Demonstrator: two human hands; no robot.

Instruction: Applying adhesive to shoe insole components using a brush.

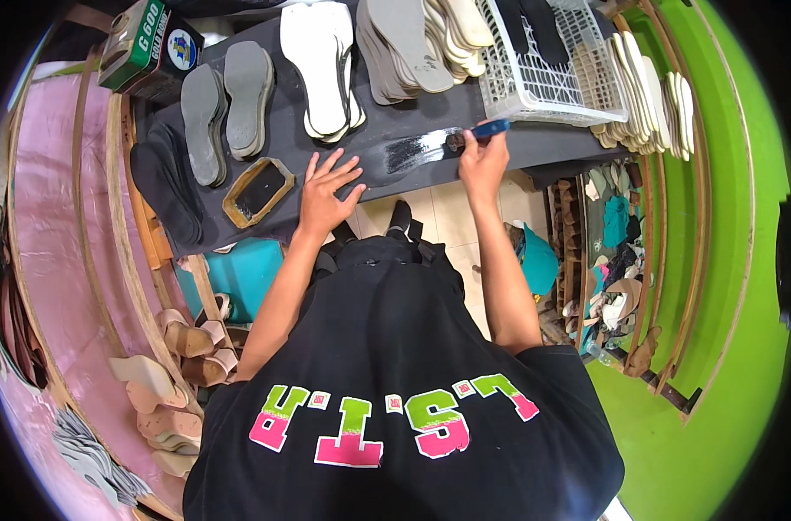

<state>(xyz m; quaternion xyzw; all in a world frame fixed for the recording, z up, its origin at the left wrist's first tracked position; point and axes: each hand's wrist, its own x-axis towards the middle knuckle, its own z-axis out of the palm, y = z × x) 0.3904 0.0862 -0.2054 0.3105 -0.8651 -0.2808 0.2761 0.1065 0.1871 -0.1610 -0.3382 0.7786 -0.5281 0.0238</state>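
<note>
In my right hand (484, 170) is a brush with a blue handle (493, 128). Its dark bristles (454, 141) rest on a black sole-shaped piece (378, 162) lying flat on the dark table (265, 95). A wet, shiny coat covers the part of that piece left of the brush. My left hand (329, 195) lies flat with fingers spread, its fingertips at the left end of the piece. Beside it, further left, sits a cut-open container (232, 208) with a crusted amber rim and dark inside.
Grey soles (250, 91), white soles (316, 65) and stacked grey soles (395, 52) lie along the back. A white plastic basket (547, 108) stands back right, beside cream soles (639, 95). Black pieces (165, 178) and a green-and-black tin (148, 48) are at left.
</note>
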